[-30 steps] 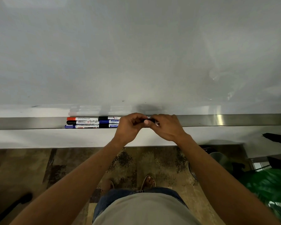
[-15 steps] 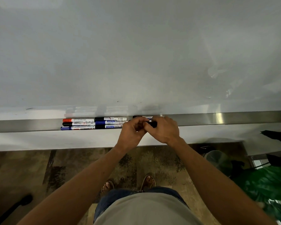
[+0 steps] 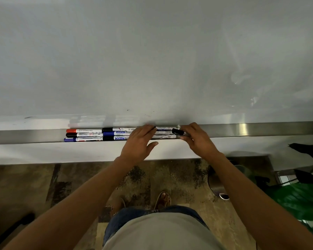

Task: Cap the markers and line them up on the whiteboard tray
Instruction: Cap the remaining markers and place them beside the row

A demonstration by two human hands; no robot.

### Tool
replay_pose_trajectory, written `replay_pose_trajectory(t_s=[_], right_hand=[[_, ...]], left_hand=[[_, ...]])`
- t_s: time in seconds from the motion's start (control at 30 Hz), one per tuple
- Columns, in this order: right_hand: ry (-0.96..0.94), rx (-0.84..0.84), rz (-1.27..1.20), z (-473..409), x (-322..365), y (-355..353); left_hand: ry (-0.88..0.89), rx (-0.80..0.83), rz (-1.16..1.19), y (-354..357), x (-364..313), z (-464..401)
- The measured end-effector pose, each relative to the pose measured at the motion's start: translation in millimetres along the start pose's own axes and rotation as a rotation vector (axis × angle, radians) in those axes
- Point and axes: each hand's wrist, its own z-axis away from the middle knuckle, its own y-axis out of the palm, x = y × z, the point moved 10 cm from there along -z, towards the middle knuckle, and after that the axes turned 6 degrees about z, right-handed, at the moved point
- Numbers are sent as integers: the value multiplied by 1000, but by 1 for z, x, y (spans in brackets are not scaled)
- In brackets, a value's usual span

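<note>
The metal whiteboard tray (image 3: pixel 260 129) runs across the view below the whiteboard (image 3: pixel 152 60). Capped markers lie end to end in three rows on it: a red-capped marker (image 3: pixel 83 131), a black-capped marker (image 3: pixel 83 135) and a blue-capped marker (image 3: pixel 79 139) at the left, with more markers (image 3: pixel 116 133) to their right. My left hand (image 3: pixel 139 143) lies flat over the markers, fingers extended and thumb apart. My right hand (image 3: pixel 197 141) pinches the black cap end of another marker (image 3: pixel 177 131), whose white barrel lies along the tray between my hands.
Below the tray is a white ledge (image 3: pixel 43 152), then patterned floor (image 3: pixel 70 186) with my sandalled feet. A round bin (image 3: pixel 217 183) and green plant leaves (image 3: pixel 300 201) stand at the lower right. A dark object (image 3: pixel 16 224) lies at the lower left.
My hands, joined on one marker before, have moved apart. The marker now lies along the tray to the right of the rows. My left hand has let go and flattened.
</note>
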Motion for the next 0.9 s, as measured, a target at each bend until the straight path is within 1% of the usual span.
replay_pose_trajectory(t_s=[0.07,0.13,0.2,0.3,0.43,0.63,0.73,0.9], right_hand=[[-20,-61,83,0,-7,-6],[-37,-82,162,-2,-15,-5],[-38,-63,215,-2,-22,0],[-39,-43,258,2,-26,4],[-12,-31,281,10,-25,3],[11,-2,293,10,-31,11],[-41,-45,287,10,-27,13],[-47,-34,268,15,-23,16]], left_hand=[[24,105,-92,15,-1,-2],[41,178,-184,27,-2,-2],[44,225,-262,36,-2,0],[4,271,-314,41,3,4],[-51,276,-321,38,12,8],[-100,228,-314,30,17,9],[-118,200,-316,30,16,11],[-133,181,-286,31,10,17]])
